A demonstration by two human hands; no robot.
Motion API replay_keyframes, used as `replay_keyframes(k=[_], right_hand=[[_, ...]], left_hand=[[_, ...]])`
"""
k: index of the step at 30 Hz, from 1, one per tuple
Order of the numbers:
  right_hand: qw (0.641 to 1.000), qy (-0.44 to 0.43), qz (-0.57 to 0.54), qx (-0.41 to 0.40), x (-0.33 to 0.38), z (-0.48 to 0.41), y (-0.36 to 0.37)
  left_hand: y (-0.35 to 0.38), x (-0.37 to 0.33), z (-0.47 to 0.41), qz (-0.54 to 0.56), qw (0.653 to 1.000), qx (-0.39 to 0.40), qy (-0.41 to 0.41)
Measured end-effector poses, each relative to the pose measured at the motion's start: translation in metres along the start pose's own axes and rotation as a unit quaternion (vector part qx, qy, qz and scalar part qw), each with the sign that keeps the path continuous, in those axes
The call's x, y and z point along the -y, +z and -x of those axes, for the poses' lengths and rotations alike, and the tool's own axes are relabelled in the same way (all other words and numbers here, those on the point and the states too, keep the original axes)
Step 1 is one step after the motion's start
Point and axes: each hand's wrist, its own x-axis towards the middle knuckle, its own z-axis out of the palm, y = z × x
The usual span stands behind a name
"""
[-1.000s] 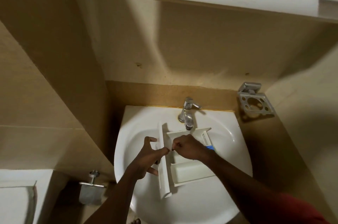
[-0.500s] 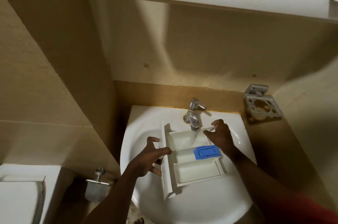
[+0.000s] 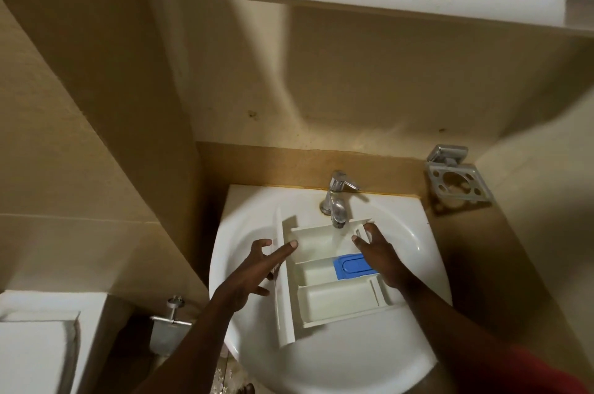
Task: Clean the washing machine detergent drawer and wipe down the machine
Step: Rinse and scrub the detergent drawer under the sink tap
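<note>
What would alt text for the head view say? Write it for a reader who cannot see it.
A white detergent drawer with a blue insert lies in a white sink under a chrome tap. The left hand touches its front panel; the right hand rests over its far end, fingers spread.

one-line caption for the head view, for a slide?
Both hands, left and right, steady a white detergent drawer in the sink under the tap.

White detergent drawer (image 3: 334, 300) (blue insert (image 3: 352, 266) in middle compartment) flat across sink basin (image 3: 401, 239), compartments upward.
</note>
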Motion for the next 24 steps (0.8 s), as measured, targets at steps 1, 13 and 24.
replay_keyframes(k=[1, 13, 24], right_hand=[[1.000, 0.002, -0.007, 0.005, -0.002, -0.001, 0.002], [0.991, 0.060, -0.041, 0.113, -0.003, -0.025, -0.001], [0.987, 0.068, -0.114, 0.092, 0.013, -0.022, 0.012]], left_hand=[[-0.002, 0.001, -0.002, 0.010, 1.000, -0.008, -0.005], [-0.001, 0.001, -0.014, 0.114, 0.993, 0.000, -0.030], [-0.013, -0.003, -0.011, 0.111, 0.992, -0.032, -0.044]])
